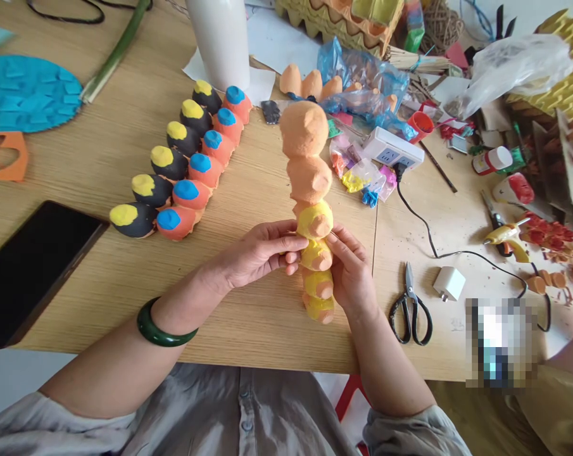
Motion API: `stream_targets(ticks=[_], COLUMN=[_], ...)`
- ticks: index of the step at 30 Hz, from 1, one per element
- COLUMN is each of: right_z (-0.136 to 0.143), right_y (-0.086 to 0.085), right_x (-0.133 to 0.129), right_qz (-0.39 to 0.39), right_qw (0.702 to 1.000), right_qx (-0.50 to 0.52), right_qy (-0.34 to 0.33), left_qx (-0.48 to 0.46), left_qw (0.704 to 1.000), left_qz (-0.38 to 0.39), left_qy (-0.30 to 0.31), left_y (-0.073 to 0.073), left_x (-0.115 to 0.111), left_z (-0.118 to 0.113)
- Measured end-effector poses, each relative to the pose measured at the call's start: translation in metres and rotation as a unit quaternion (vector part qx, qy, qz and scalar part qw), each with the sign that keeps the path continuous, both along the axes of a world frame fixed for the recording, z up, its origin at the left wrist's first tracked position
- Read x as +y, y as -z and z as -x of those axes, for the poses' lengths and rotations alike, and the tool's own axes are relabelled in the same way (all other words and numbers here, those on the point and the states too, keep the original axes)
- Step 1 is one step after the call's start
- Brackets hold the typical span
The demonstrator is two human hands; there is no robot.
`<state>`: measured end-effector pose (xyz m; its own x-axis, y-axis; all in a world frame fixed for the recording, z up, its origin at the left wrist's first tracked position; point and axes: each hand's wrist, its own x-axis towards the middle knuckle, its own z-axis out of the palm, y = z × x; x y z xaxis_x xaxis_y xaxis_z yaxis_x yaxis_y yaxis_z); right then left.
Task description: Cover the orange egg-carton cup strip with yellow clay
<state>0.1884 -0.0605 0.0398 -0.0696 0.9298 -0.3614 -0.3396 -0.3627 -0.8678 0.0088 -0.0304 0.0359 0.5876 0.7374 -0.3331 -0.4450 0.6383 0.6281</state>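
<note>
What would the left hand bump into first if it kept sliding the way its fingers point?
The left hand points rightward and already touches the yellow-and-orange egg-carton strip; right behind it sits the right hand.

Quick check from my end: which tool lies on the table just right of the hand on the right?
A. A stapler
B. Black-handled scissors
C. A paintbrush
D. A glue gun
B. Black-handled scissors lie flat on the table just beside the right hand, which together with the left hand holds the strip of painted egg-carton cups; the glue gun sits farther right.

Scissors [411, 306], phone [32, 269], painted cups [182, 164]
</note>
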Motion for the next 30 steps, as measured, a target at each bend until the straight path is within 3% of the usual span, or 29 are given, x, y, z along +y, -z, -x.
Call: stream_targets(ticks=[10,16,30], right_z=[0.001,0.001,0.001], right_y=[-0.001,0.001,0.005], right_x=[-0.002,0.0,0.008], right_qz=[-0.028,-0.004,0.078], right_qw=[0.999,1.0,0.994], right_qx=[-0.015,0.005,0.075], right_qy=[-0.008,-0.016,-0.02], left_qx=[0.038,0.024,0.024], left_qw=[0.998,0.997,0.999], left_qz=[0.044,0.076,0.017], left_qy=[0.04,0.023,0.015], left_y=[0.003,0.007,0.008], left_x=[0.0,-0.003,-0.007], left_z=[-0.002,-0.002,-0.008])
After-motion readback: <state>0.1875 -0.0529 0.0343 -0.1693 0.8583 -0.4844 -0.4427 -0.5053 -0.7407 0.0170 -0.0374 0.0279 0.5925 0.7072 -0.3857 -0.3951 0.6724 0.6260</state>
